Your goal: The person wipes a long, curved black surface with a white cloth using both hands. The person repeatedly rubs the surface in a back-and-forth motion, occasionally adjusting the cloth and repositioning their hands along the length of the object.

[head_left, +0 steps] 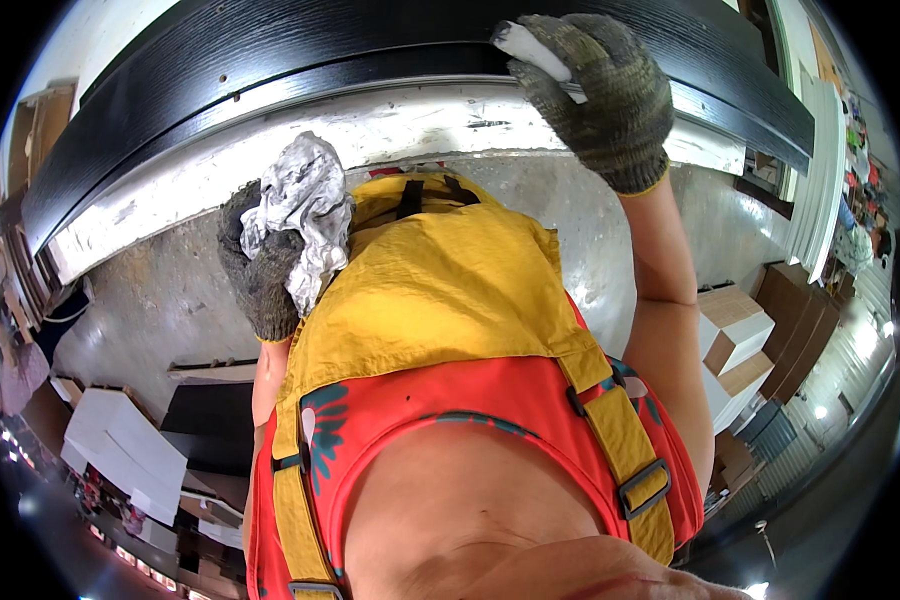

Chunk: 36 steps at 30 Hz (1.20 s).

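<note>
A crumpled grey-white cloth [308,205] is bunched in my left hand [257,262], which wears a dark, soiled knit glove and hangs beside the yellow apron, apart from the black board. My right hand [610,95], gloved the same way, is at the right part of a long black board [370,50] with a wood-grain face. Its fingers close round a small white piece [532,50] with a dark-smudged end, which lies against the board; its exact kind cannot be told. Small holes [223,78] dot the board's left part.
The board lies across a white, scuffed bench [410,125] above a grey concrete floor [140,300]. White cartons [125,450] stand behind me on the left, brown and white boxes [735,335] on the right. White panels [818,180] lean near the bench's right end.
</note>
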Tool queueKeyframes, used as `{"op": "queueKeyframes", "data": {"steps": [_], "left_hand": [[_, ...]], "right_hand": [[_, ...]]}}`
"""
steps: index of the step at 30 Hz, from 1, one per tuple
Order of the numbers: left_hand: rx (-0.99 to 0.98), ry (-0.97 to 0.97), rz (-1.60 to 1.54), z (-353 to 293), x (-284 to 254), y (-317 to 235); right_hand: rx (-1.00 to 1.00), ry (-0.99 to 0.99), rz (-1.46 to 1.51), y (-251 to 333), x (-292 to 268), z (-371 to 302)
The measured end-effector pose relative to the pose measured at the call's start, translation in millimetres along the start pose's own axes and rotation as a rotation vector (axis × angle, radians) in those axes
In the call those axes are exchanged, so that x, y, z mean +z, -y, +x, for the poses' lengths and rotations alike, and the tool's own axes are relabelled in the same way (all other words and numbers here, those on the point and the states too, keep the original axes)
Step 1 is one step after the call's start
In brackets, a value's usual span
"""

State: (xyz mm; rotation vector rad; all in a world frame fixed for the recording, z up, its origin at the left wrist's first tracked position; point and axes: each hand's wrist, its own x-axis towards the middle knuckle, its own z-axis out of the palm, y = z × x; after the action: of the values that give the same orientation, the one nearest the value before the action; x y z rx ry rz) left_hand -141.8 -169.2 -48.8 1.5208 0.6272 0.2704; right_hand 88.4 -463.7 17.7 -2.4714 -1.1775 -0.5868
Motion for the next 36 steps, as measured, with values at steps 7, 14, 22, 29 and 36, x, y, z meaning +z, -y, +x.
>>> {"op": "queueKeyframes", "data": {"steps": [7, 14, 22, 29, 36], "left_hand": [[-0.030, -0.022, -0.070, -3.6, 1.3, 2.3], [-0.053, -0.066, -0.127, -15.8, 2.2, -5.1], [-0.093, -0.109, -0.216, -18.6, 4.1, -8.0], [-0.074, -0.194, -0.144, -20.2, 14.8, 8.6], [-0.062, -0.192, -0.344, -22.7, 25.6, -7.5]], "right_hand": [[-0.038, 0.026, -0.007, -19.2, -6.7, -13.8], [-0.196, 0.080, -0.027, 26.2, 27.7, 34.4], [-0.099, 0.200, 0.034, 8.8, 0.6, 23.5], [-0.183, 0.245, 0.087, 49.8, 35.7, 66.8], [-0.246, 0.213, -0.029, 17.4, 31.6, 49.5]]}}
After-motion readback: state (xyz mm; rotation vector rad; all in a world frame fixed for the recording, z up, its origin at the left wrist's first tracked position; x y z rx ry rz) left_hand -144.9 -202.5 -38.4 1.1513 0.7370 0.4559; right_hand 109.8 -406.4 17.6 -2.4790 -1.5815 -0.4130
